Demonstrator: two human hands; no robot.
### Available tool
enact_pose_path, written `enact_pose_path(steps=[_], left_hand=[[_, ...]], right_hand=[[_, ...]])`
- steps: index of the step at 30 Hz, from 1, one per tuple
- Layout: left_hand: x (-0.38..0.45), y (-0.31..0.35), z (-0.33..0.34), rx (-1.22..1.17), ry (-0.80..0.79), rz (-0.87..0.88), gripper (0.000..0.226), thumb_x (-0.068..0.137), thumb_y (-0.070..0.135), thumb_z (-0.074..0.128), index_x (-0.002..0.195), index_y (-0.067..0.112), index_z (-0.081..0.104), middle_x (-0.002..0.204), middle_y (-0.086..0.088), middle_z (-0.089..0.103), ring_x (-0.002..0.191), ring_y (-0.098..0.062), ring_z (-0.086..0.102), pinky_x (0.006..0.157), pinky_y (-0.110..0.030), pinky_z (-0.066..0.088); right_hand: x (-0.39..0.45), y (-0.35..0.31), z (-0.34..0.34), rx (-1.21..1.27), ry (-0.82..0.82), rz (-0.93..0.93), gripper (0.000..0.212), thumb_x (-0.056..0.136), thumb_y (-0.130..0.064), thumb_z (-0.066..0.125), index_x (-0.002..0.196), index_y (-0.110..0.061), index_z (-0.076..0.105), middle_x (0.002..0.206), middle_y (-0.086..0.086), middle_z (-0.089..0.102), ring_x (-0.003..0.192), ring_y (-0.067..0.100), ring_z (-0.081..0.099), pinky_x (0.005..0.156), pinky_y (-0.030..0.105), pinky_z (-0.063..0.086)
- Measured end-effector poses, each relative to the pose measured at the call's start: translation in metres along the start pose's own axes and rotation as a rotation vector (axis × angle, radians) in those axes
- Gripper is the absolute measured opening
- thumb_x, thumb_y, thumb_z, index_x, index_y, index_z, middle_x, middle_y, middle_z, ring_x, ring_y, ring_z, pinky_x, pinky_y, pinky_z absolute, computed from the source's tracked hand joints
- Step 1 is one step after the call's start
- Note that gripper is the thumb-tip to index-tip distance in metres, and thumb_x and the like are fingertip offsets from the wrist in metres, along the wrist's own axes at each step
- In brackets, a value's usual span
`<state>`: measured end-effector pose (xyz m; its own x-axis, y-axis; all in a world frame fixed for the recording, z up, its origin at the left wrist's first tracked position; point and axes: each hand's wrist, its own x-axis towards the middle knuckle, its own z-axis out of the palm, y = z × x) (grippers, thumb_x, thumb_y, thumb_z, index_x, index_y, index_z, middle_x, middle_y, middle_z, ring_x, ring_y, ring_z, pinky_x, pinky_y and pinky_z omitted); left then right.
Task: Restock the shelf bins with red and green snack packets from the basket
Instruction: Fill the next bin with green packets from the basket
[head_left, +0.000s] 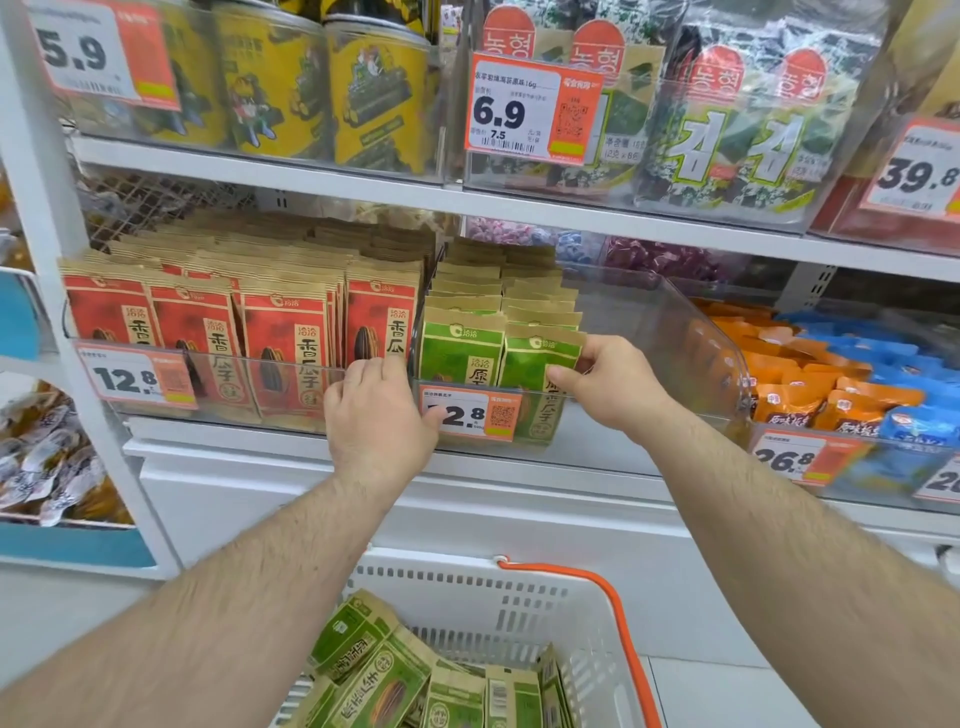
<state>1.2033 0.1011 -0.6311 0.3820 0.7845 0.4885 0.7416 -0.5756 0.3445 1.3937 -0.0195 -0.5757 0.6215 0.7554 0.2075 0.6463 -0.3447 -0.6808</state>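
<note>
Red snack packets (280, 338) stand in rows in a clear shelf bin (249, 384) at the left. To its right, green packets (460, 348) stand in two rows in a second clear bin (696, 332). My right hand (608, 384) pinches the front green packet (535, 358) of the right row by its edge. My left hand (379, 410) rests on the front rim where the two bins meet, fingers curled over it, thumb on the price tag (470, 413). Below, a white basket (467, 587) holds several green packets (384, 670).
The basket has an orange handle (618, 613). Orange and blue snack bags (831, 384) fill the bin at the right. Above, a shelf carries yellow cans (374, 98) and seaweed packs (727, 135). A white upright (47, 171) bounds the left side.
</note>
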Motion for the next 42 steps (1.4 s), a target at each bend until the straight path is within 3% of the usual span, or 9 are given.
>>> enact_pose_path(steps=[6, 11, 18, 21, 26, 31, 34, 39, 42], left_hand=[[0.001, -0.005, -0.002, 0.029, 0.006, 0.056, 0.053, 0.080, 0.061, 0.063, 0.111, 0.019, 0.055, 0.109, 0.004, 0.062, 0.112, -0.018, 0.051, 0.105, -0.041, 0.031], [0.014, -0.005, -0.014, 0.110, -0.072, 0.082, 0.063, 0.076, 0.082, 0.041, 0.094, 0.024, 0.058, 0.087, 0.007, 0.064, 0.096, -0.017, 0.060, 0.108, -0.041, 0.031], [0.045, -0.001, -0.034, 0.165, -0.358, 0.050, 0.065, 0.072, 0.087, 0.048, 0.083, 0.024, 0.058, 0.072, 0.006, 0.056, 0.073, -0.020, 0.057, 0.061, -0.028, 0.046], [0.057, 0.003, -0.040, 0.211, -0.462, 0.066, 0.069, 0.067, 0.090, 0.049, 0.080, 0.023, 0.059, 0.075, 0.006, 0.061, 0.072, -0.018, 0.060, 0.062, -0.028, 0.047], [0.068, 0.010, -0.043, 0.205, -0.592, -0.001, 0.074, 0.060, 0.094, 0.050, 0.078, 0.022, 0.054, 0.084, 0.005, 0.061, 0.083, -0.021, 0.060, 0.070, -0.030, 0.047], [0.076, 0.009, -0.042, 0.129, -0.667, -0.063, 0.082, 0.053, 0.094, 0.057, 0.094, 0.023, 0.063, 0.093, 0.006, 0.066, 0.088, -0.020, 0.062, 0.079, -0.033, 0.052], [0.079, 0.006, -0.038, 0.109, -0.702, -0.063, 0.097, 0.042, 0.098, 0.053, 0.110, 0.029, 0.066, 0.101, 0.010, 0.068, 0.092, -0.018, 0.063, 0.086, -0.036, 0.053], [0.084, 0.003, -0.034, 0.075, -0.765, -0.088, 0.110, 0.025, 0.099, 0.049, 0.111, 0.034, 0.065, 0.101, 0.012, 0.069, 0.093, -0.016, 0.063, 0.088, -0.038, 0.051], [0.084, 0.003, -0.033, 0.066, -0.768, -0.103, 0.107, 0.027, 0.098, 0.053, 0.112, 0.034, 0.065, 0.101, 0.012, 0.069, 0.095, -0.017, 0.064, 0.089, -0.037, 0.052]], right_hand=[[0.005, -0.001, -0.014, 0.515, 0.170, 0.234, 0.022, 0.077, -0.036, 0.071, 0.077, -0.015, 0.064, 0.070, -0.001, 0.059, 0.069, 0.022, 0.054, 0.064, 0.030, 0.044], [0.035, -0.016, -0.007, 0.875, -0.078, 0.618, 0.098, 0.084, -0.084, 0.028, 0.152, -0.013, 0.034, 0.144, 0.019, 0.051, 0.128, 0.040, 0.052, 0.114, 0.057, 0.032], [0.037, -0.030, -0.007, 0.905, -0.199, 0.619, 0.105, 0.077, -0.092, 0.018, 0.124, -0.011, 0.065, 0.114, 0.019, 0.071, 0.105, 0.040, 0.068, 0.098, 0.058, 0.047], [0.048, -0.013, -0.003, 0.846, -0.118, 0.747, 0.113, 0.070, -0.095, 0.026, 0.137, -0.008, 0.049, 0.131, 0.023, 0.062, 0.121, 0.042, 0.057, 0.104, 0.068, 0.036], [0.041, -0.027, -0.001, 0.767, -0.230, 0.659, 0.097, 0.086, -0.084, 0.015, 0.112, -0.010, 0.072, 0.113, 0.022, 0.071, 0.107, 0.039, 0.066, 0.100, 0.055, 0.045], [0.084, 0.016, 0.010, 0.772, -0.254, 0.787, 0.131, 0.055, -0.103, 0.020, 0.142, -0.009, 0.049, 0.137, 0.024, 0.057, 0.130, 0.043, 0.050, 0.110, 0.071, 0.024], [0.083, -0.002, 0.014, 0.764, -0.251, 0.739, 0.103, 0.077, -0.092, 0.023, 0.113, -0.008, 0.070, 0.112, 0.023, 0.071, 0.098, 0.042, 0.070, 0.091, 0.057, 0.050], [0.112, 0.004, 0.011, 0.854, -0.201, 0.756, 0.110, 0.075, -0.094, 0.017, 0.108, 0.001, 0.062, 0.107, 0.021, 0.072, 0.110, 0.038, 0.066, 0.111, 0.056, 0.035], [0.134, 0.005, 0.012, 0.833, -0.162, 0.711, 0.100, 0.082, -0.089, 0.018, 0.103, -0.004, 0.065, 0.089, 0.016, 0.076, 0.080, 0.028, 0.075, 0.071, 0.036, 0.060]])
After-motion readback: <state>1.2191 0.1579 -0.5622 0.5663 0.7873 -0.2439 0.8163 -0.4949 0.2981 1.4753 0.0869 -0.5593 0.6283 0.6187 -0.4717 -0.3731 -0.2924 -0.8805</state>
